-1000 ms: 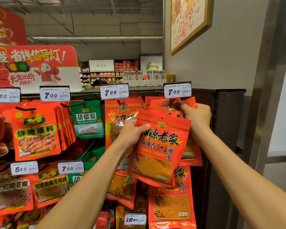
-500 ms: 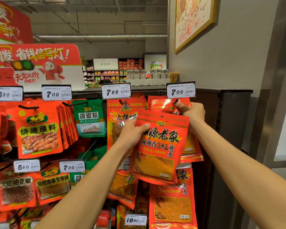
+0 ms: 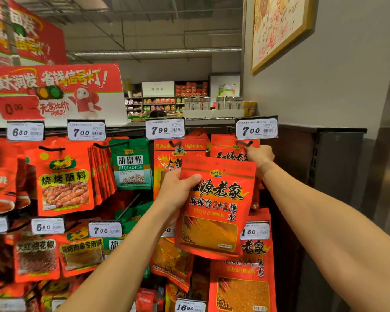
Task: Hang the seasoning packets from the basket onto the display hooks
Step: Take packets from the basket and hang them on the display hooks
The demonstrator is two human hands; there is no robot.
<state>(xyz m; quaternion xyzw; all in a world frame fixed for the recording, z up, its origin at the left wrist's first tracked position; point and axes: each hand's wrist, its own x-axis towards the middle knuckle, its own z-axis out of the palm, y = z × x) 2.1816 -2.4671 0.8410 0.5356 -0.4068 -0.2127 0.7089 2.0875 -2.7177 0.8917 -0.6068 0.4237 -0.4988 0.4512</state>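
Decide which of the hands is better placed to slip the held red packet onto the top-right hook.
Probably the left hand: it grips the red packet, just below the hook. The right hand is already up steadying the hung packets.

Price tags [image 3: 256, 128] read 7.00, 7.99 [image 3: 164, 129], 6.80; green packet [image 3: 131, 164] reads HUJIAOFEN; bottom tag [image 3: 189, 306] 16.90.

1. the shop is evenly lit from overhead; a long ceiling tube light [image 3: 158, 51] glows pale against a dim, grey ceiling.
2. the red seasoning packet [image 3: 214, 208] at centre is sharp, its print readable.
3. the hanging sign [image 3: 20, 34] at top left is smeared by blur.
4. wide-angle distortion bends the wall frame [image 3: 282, 30] and the edges.
5. the lower right side is shadowy.
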